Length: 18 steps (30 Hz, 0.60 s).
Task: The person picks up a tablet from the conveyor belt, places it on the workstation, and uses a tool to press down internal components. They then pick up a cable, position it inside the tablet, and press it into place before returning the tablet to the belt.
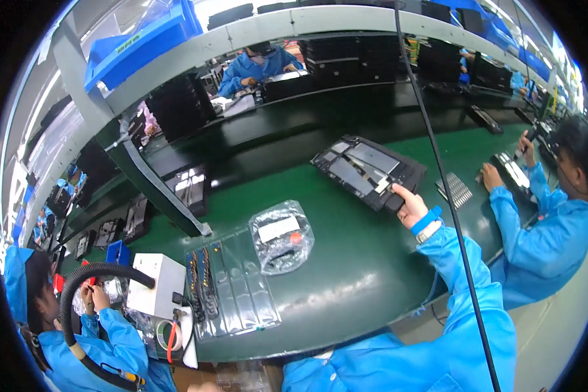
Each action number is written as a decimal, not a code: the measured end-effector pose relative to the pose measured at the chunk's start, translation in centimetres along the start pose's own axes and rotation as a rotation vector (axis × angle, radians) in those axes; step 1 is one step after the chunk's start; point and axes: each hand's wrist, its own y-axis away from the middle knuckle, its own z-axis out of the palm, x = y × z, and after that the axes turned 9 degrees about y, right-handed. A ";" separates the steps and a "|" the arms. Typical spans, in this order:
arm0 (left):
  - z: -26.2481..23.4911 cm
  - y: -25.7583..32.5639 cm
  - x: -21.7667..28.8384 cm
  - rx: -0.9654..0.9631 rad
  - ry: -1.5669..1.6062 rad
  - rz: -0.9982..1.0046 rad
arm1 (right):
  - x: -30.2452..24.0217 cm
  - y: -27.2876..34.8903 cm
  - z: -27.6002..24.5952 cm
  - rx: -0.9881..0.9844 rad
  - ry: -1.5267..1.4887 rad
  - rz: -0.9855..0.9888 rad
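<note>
My right hand, with a blue wrist strap at its cuff, grips the near right corner of a flat black tray-like unit. The thumb lies on top and the fingers are partly hidden below. Grey panels and a pale strip show on the unit's upper face. It is tilted over the green bench; I cannot tell whether it touches the surface. Only a sliver of my left hand shows at the lower edge, its fingers out of sight. Nearest to it are a cardboard box and clear plastic.
A clear bag and a clear compartment tray with small dark parts lie on the bench. Left stands a white box with a black hose. Co-workers sit on both sides. A black cable hangs in front; a metal post rises left.
</note>
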 end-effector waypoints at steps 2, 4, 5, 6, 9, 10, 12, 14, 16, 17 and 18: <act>0.9 -1.8 -6.6 -0.039 -0.894 -0.175 | 0.7 3.2 -1.4 0.029 -0.047 0.116; 1.9 -3.6 -8.7 -0.225 -1.404 -0.262 | 2.0 6.2 -2.4 0.031 -0.078 0.188; 2.4 -4.6 -8.5 -0.380 -1.449 -0.239 | 2.7 7.7 -2.8 0.021 -0.119 0.236; 2.9 -5.2 -8.3 -0.372 -1.435 -0.203 | 3.8 9.3 -2.9 0.036 -0.106 0.222; 4.5 -7.0 -8.5 -0.380 -1.366 -0.084 | 6.3 14.4 -1.6 0.092 -0.193 0.281; 4.6 -6.9 -8.4 -0.373 -1.360 -0.085 | 7.5 16.0 -1.9 0.069 -0.189 0.309; 4.5 -6.8 -7.6 -0.426 -1.382 -0.035 | 9.6 18.9 -2.1 -0.051 -0.200 0.426; 5.0 -6.2 -7.6 -0.405 -1.345 -0.100 | 9.0 21.3 -1.5 -0.185 -0.149 0.574; 4.6 -5.5 -7.8 -0.381 -1.229 -0.071 | 7.2 22.9 -0.2 -0.385 -0.019 0.711; 4.3 -3.9 -8.0 -0.320 -1.209 -0.082 | 6.4 23.2 -0.3 -0.518 0.014 0.784; 4.3 -2.5 -7.9 -0.259 -1.187 -0.092 | 5.0 23.2 -0.2 -0.633 0.096 0.737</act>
